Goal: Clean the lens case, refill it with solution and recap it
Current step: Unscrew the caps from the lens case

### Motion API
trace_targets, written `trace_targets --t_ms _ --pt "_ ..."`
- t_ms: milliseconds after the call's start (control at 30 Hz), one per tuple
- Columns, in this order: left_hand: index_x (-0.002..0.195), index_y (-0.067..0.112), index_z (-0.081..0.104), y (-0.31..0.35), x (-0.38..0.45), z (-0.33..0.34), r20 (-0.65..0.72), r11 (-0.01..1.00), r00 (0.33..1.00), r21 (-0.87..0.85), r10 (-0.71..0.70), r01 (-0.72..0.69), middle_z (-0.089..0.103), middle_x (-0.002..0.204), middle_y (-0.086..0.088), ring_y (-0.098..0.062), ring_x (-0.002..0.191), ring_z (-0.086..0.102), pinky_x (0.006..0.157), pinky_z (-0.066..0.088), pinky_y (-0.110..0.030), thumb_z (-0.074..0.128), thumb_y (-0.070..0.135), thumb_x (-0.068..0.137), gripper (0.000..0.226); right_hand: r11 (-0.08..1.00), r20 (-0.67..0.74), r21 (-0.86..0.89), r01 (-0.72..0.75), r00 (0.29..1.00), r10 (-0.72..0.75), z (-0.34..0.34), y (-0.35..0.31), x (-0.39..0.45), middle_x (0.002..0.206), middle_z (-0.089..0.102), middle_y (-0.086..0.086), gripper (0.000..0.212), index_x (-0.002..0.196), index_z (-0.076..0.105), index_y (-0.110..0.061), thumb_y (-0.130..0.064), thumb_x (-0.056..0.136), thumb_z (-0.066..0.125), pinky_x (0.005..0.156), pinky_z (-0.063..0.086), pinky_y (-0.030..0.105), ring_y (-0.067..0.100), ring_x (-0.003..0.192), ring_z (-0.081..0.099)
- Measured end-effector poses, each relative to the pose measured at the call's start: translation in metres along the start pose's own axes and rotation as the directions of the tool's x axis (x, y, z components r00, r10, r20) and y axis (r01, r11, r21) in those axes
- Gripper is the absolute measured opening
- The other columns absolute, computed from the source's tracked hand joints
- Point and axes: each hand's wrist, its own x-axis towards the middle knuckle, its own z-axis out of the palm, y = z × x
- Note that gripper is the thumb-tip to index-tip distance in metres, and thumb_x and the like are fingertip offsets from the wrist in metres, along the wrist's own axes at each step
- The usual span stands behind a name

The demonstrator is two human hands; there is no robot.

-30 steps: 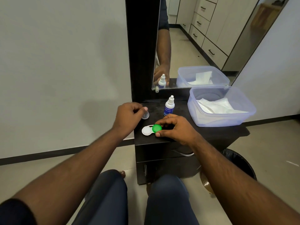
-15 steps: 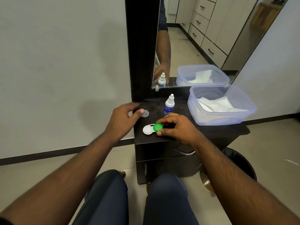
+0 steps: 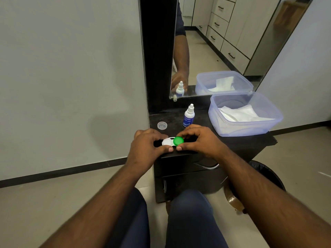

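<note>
The lens case [image 3: 172, 141] lies near the front edge of the dark cabinet top [image 3: 232, 140], with a white cap on its left well and a green cap [image 3: 178, 141] on its right well. My left hand [image 3: 146, 146] pinches the white end between thumb and fingers. My right hand [image 3: 200, 140] grips the green end the same way. A small clear cap [image 3: 162, 125] rests apart at the back left of the top. The solution bottle [image 3: 188, 115], white with a blue label, stands upright behind my right hand.
A clear plastic tub [image 3: 245, 129] with white tissue [image 3: 238, 113] inside stands at the right of the top. A mirror [image 3: 215, 51] in a black frame rises behind. A dark bin [image 3: 268, 174] sits on the floor at the right, and my knees are under the cabinet front.
My left hand set the small clear cap down at the back left, let go of it, and came forward onto the white end of the lens case. My right hand stayed on the green end.
</note>
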Motion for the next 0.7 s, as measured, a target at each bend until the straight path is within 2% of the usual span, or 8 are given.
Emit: trace_targets --t_ms 167,400,500,700 --pt "0.108 0.031 0.072 0.004 0.002 -0.002 0.042 0.999 0.999 0.032 -0.005 0.004 0.063 0.104 0.01 -0.016 0.105 0.047 0.085 0.044 -0.041 0.076 0.045 0.073 0.038 0.994 -0.04 -0.073 0.078 0.996 -0.081 0.004 0.002 0.002 0.097 0.064 -0.007 0.038 0.105 0.071 -0.017 -0.03 0.07 0.08 0.077 0.046 0.016 0.005 0.091 0.058" --pt "0.11 0.028 0.072 0.006 0.004 0.001 0.041 1.0 0.999 -0.016 -0.014 0.015 0.056 0.093 0.008 -0.016 0.099 0.047 0.082 0.046 -0.043 0.077 0.037 0.075 0.037 0.96 0.022 -0.174 0.221 0.975 -0.221 -0.004 0.001 0.007 0.099 0.069 -0.002 0.038 0.106 0.072 -0.014 -0.03 0.072 0.078 0.081 0.051 0.022 0.007 0.091 0.062" --pt "0.111 0.027 0.071 0.006 0.004 0.002 0.049 1.0 0.999 -0.019 -0.004 0.005 0.054 0.091 0.009 -0.015 0.098 0.046 0.079 0.044 -0.036 0.077 0.035 0.075 0.037 0.946 0.09 -0.191 0.26 0.965 -0.247 -0.01 0.003 0.011 0.104 0.069 0.0 0.041 0.111 0.07 -0.013 -0.031 0.075 0.076 0.086 0.051 0.026 0.008 0.097 0.062" --pt "0.113 0.029 0.07 0.001 0.003 0.004 0.023 0.999 1.0 -0.042 0.016 -0.015 0.049 0.087 0.014 -0.011 0.096 0.043 0.069 0.029 -0.011 0.078 0.035 0.074 0.04 0.954 0.177 -0.099 0.281 0.949 -0.261 -0.011 0.012 0.016 0.106 0.061 -0.007 0.04 0.119 0.065 -0.015 -0.024 0.081 0.073 0.09 0.05 0.032 0.009 0.103 0.058"
